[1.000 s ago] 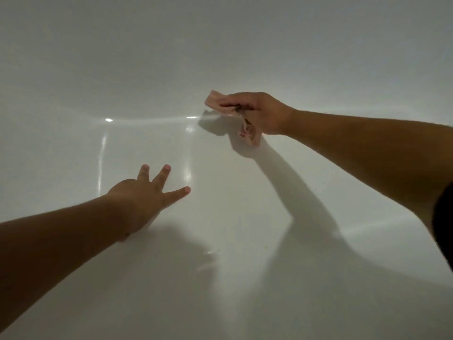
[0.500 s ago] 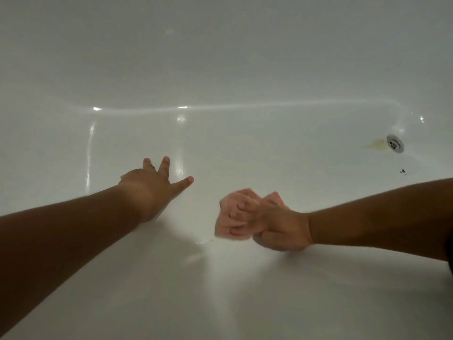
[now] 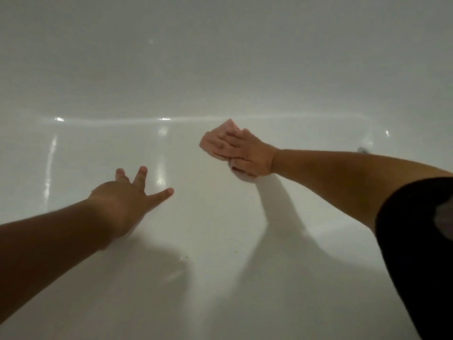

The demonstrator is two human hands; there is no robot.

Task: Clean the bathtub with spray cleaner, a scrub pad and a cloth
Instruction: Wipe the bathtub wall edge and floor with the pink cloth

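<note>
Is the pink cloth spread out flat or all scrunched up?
Scrunched up. The right hand grips the pink cloth in a wad against the bathtub, bits poking out both sides.

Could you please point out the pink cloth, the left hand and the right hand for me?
pink cloth (image 3: pixel 229 127): head view, on its upper corner above the fingers.
left hand (image 3: pixel 122 196): head view, on the back of the hand.
right hand (image 3: pixel 253 155): head view, on the back of the hand.
</note>
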